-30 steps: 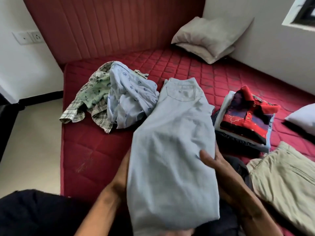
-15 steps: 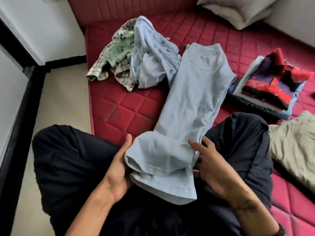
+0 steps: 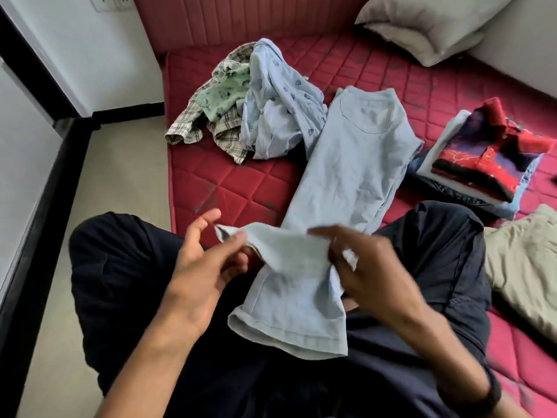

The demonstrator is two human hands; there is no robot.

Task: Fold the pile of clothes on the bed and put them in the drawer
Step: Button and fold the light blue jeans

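You sat cross-legged in dark trousers [image 3: 126, 267] at the edge of the red quilted mattress [image 3: 229, 188], with the light blue jeans [image 3: 352, 164] stretched lengthwise from your lap up the bed. Their waist end, back pocket showing, lay flat on the mattress, and the hem end hung over your lap between your 2 hands.

Your left hand [image 3: 205, 267] pinched a raised fold of the jeans between thumb and a fingertip, the other fingers spread loosely above it. Your right hand [image 3: 370, 267] gripped the same fold from the other side, fingers curled into the cloth, though motion blur hid the exact hold.

Just left of the jeans lay the unfolded pile: a pale blue printed shirt [image 3: 277, 116] touching the jeans, a green printed garment [image 3: 229, 98] and a checked shirt [image 3: 193, 128] under it. To the right sat a folded stack [image 3: 470, 176] topped by a red and navy shirt [image 3: 494, 146]. A beige garment [image 3: 524, 267] lay beside your right knee. A grey pillow [image 3: 428, 22] rested in the far corner against the padded red headboard [image 3: 241, 19].
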